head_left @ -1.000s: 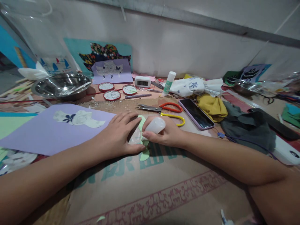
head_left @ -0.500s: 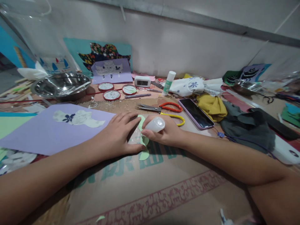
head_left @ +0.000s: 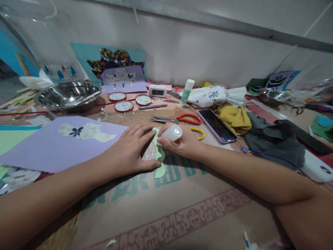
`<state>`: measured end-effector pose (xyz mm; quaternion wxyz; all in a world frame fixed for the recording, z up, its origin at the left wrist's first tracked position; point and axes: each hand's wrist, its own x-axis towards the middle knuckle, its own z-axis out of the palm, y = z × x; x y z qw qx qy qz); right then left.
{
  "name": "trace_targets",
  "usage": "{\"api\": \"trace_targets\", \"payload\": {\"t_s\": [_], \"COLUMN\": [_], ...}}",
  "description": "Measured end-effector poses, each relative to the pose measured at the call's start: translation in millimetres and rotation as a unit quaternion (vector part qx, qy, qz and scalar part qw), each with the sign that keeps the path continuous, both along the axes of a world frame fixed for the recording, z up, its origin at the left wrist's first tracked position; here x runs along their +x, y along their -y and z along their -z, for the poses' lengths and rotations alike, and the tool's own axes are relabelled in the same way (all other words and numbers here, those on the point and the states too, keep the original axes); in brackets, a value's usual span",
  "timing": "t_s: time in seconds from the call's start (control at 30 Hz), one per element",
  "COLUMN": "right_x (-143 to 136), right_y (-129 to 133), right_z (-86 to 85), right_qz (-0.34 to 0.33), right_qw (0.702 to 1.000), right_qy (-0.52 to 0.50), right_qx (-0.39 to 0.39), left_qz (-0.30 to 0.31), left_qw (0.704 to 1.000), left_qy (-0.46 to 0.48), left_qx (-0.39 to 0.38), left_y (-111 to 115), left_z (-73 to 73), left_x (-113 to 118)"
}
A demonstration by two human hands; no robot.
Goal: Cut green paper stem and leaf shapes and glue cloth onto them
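A wavy light green paper cutout [head_left: 160, 170] lies on the cardboard [head_left: 145, 215] between my hands. My left hand [head_left: 132, 147] rests with fingers spread, its fingertips and thumb on the left edge of the cutout. In my right hand [head_left: 182, 144] is a white bottle [head_left: 173, 133], tilted with its base up toward the camera; its tip is hidden by my fingers over the cutout. Just beyond my right hand lie scissors [head_left: 189, 119] with red and yellow handles. To the left, purple paper [head_left: 52, 149] bears a white cloth shape [head_left: 91, 131].
A metal bowl [head_left: 68, 96] stands at the back left, near small red-rimmed dishes [head_left: 124, 106]. Behind the scissors are a clock [head_left: 158, 91] and an upright glue stick [head_left: 187, 93]. A phone [head_left: 218, 126], yellow cloth [head_left: 235, 118] and dark cloth [head_left: 273, 142] lie on the right.
My right hand and the bottle have shifted slightly toward the far side and left, showing more of the green cutout's middle. My left hand has hardly moved.
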<state>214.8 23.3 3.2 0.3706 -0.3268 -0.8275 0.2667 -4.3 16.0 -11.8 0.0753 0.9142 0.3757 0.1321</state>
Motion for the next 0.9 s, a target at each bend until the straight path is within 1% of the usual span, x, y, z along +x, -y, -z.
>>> {"api": "trace_targets", "payload": {"t_s": [0.1, 0.23, 0.43, 0.63, 0.83, 0.9], "right_x": [0.5, 0.5, 0.3, 1.2, 3.1, 3.6], "right_y": [2.2, 5.4, 2.6, 4.3, 5.3, 5.9], "right_z": [-1.2, -2.8, -0.3, -2.8, -2.3, -2.2], "right_qz": [-0.028, -0.066, -0.030, -0.081, -0.052, -0.054], "right_qw": [1.000, 0.997, 0.999, 0.994, 0.995, 0.995], "right_qy": [-0.013, -0.025, -0.031, -0.038, -0.065, -0.076], "right_qx": [-0.002, -0.029, -0.033, -0.057, -0.047, -0.036], "left_qz": [-0.010, -0.016, -0.012, -0.016, -0.006, -0.004], "left_qw": [1.000, 1.000, 1.000, 0.999, 0.999, 1.000], "left_qy": [-0.002, -0.003, -0.011, -0.029, -0.033, -0.027], "left_qx": [-0.004, -0.007, -0.008, -0.016, -0.002, 0.005], "left_y": [0.5, 1.0, 0.0, 0.9, 0.2, -0.5], "left_z": [0.2, -0.6, -1.2, -2.6, -0.8, 0.0], "left_x": [-0.2, 0.5, 0.9, -1.1, -3.4, -3.3]}}
